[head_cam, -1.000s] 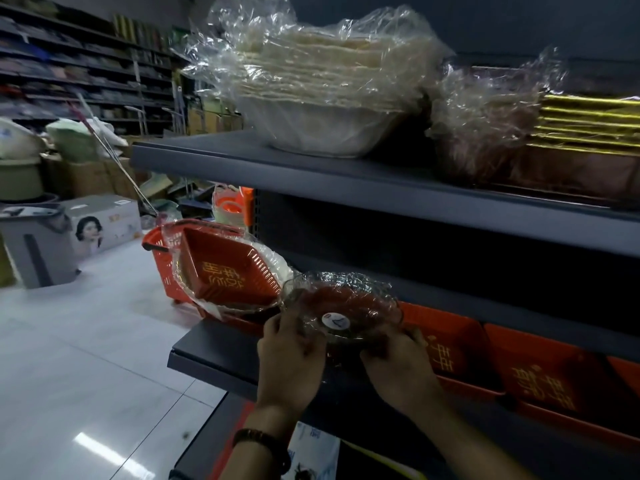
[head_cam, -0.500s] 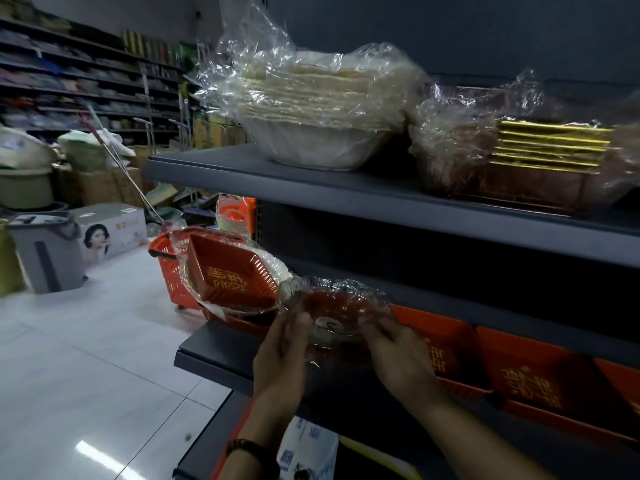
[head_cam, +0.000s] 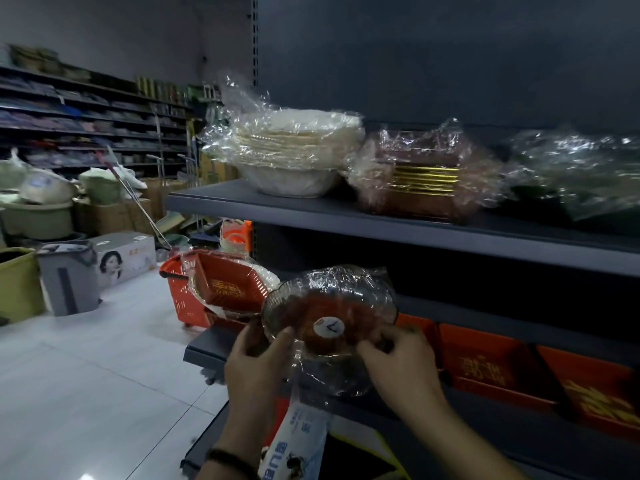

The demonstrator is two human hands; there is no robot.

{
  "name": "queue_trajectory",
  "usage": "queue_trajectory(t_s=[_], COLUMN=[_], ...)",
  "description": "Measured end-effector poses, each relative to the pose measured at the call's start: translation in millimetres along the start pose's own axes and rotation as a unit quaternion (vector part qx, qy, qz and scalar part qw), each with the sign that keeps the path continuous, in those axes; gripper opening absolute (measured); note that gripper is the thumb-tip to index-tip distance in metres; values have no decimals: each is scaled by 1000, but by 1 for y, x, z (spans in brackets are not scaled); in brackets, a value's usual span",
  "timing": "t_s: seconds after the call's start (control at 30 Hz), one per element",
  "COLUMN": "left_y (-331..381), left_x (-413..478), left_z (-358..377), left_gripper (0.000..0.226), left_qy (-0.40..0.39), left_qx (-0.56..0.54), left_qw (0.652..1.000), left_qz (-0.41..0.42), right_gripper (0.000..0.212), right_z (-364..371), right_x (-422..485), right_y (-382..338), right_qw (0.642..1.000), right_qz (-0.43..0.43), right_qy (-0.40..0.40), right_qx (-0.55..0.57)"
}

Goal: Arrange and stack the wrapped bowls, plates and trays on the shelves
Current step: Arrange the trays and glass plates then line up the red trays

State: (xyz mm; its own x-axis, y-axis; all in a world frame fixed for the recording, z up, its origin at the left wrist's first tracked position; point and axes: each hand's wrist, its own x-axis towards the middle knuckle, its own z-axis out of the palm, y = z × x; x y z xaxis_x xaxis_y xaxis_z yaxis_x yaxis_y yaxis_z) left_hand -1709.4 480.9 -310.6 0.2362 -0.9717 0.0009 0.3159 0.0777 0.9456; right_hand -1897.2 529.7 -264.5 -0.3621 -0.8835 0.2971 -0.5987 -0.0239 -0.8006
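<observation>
Hands, left [head_cam: 258,367] and right [head_cam: 401,363], grip wrapped glass plates [head_cam: 329,313] holding red dishes

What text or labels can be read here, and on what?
White sticker on the wrapped plate: one mark like "7", uncertain.
Gold characters on the red trays: too blurred.
Blue print on the white package: unreadable.
Print on the cardboard box: too small.

Left hand [head_cam: 254,358] raised, fingers curled in a grip, right hand [head_cam: 398,358] alongside, fingertips pinching, forearms angled inward
</observation>
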Motion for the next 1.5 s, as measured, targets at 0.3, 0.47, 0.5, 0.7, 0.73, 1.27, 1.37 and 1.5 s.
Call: queue_trajectory(t_s=[0.3, 0.47, 0.5, 0.7, 0.73, 1.27, 1.37, 1.5], left_y=[43, 79, 84, 118, 124, 222, 233, 242], left_x=[-86, -141, -150, -192, -199, -217, -206, -186], left_z=[-11, -14, -13, -7, -5, 141, 180, 238], left_gripper=[62, 68, 69, 63, 61, 48, 20, 18], left_qy=[35, 43, 43, 23, 21, -119, -119, -143], left_qx=[23, 27, 23, 11, 11, -3, 27, 50], left_qw=[997, 989, 988, 981, 979, 944, 928, 931], left_qz=[63, 142, 149, 191, 200, 309, 352, 331], right_gripper=[17, 13, 12, 44, 49, 81, 78, 53], right_z=[-57, -81, -86, -126, -133, -287, -324, -366], right_x=[-66, -101, -108, -136, -140, -110, -85, -44], right_y=[-22, -37, -40, -62, -65, -113, -121, -126], right_qw=[999, 996, 995, 980, 978, 941, 939, 941], right_qz=[-29, -58, -66, -81, -88, -187, -187, -151], right_qy=[-24, 11, 21, 73, 86, 259, 286, 303], right_qx=[15, 65, 76, 166, 171, 114, 50, 18])
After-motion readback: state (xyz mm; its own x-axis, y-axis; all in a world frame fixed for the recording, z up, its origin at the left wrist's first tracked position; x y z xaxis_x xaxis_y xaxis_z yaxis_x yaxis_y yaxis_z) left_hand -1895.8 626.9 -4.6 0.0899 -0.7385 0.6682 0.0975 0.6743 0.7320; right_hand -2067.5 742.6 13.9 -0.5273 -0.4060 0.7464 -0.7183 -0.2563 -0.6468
